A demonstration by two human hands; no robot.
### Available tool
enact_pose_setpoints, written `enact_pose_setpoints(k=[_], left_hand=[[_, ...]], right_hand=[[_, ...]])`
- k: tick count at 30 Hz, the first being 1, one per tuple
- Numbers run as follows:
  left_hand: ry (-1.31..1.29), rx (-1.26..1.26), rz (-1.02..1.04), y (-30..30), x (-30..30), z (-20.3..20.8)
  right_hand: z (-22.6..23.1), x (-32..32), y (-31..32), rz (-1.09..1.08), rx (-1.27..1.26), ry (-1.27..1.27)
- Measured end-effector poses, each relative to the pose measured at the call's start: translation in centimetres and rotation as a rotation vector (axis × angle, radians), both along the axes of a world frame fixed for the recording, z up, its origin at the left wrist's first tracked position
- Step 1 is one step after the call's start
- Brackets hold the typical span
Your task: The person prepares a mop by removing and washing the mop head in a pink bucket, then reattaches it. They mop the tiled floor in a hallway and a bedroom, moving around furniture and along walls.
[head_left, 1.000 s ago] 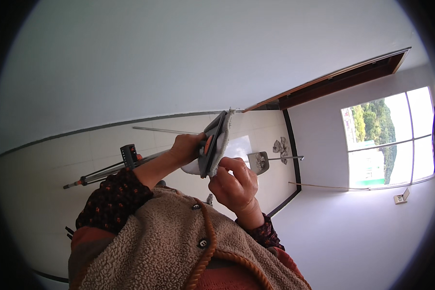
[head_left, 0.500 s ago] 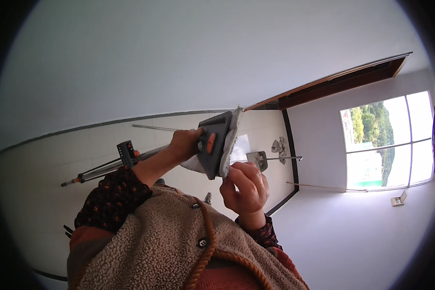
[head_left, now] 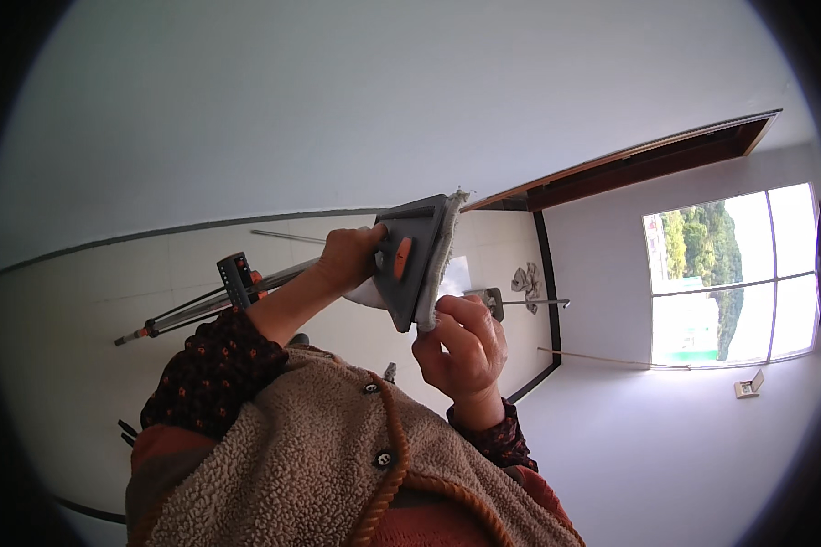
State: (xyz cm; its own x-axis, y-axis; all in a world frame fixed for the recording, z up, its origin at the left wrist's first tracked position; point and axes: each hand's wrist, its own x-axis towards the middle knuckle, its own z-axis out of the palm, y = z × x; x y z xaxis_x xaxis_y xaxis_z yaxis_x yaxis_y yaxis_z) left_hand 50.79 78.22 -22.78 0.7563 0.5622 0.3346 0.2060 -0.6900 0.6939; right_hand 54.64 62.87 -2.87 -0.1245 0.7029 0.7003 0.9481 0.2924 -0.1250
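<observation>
A flat mop head with a dark grey plate and an orange tab [head_left: 401, 259] is held up in front of my chest. My left hand [head_left: 350, 262] is closed on the plate's left side, its fingers partly hidden behind it. Along the plate's right edge runs a fuzzy grey-white mop pad [head_left: 441, 260]; more pale cloth shows below my left hand. My right hand [head_left: 463, 346] pinches the lower corner of the pad between thumb and fingers.
Behind my left forearm stands a tripod-like pole [head_left: 192, 313] with a black box [head_left: 238, 281]. On the tiled floor lie a thin rod [head_left: 287, 237], a grey tool with a long handle [head_left: 486, 302] and crumpled grey cloths [head_left: 526, 281]. A brown-framed doorway [head_left: 648, 164] and a window [head_left: 734, 278] are to the right.
The mop head has shifted slightly up and right, with the pad's lower corner rising a little. Both hands keep their holds.
</observation>
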Motion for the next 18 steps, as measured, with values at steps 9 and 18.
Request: enact_pose_setpoints(k=[9, 18], left_hand=[[-0.067, 0.012, 0.060, -0.1, -0.2, -0.3], [-0.027, -0.177, -0.061, 0.3, -0.9, 1.4]], right_hand=[[0.6, -1.0, -0.1, 0.056, -0.029, 0.204], [-3.3, 1.2, -1.6, 0.041, -0.098, 0.323]])
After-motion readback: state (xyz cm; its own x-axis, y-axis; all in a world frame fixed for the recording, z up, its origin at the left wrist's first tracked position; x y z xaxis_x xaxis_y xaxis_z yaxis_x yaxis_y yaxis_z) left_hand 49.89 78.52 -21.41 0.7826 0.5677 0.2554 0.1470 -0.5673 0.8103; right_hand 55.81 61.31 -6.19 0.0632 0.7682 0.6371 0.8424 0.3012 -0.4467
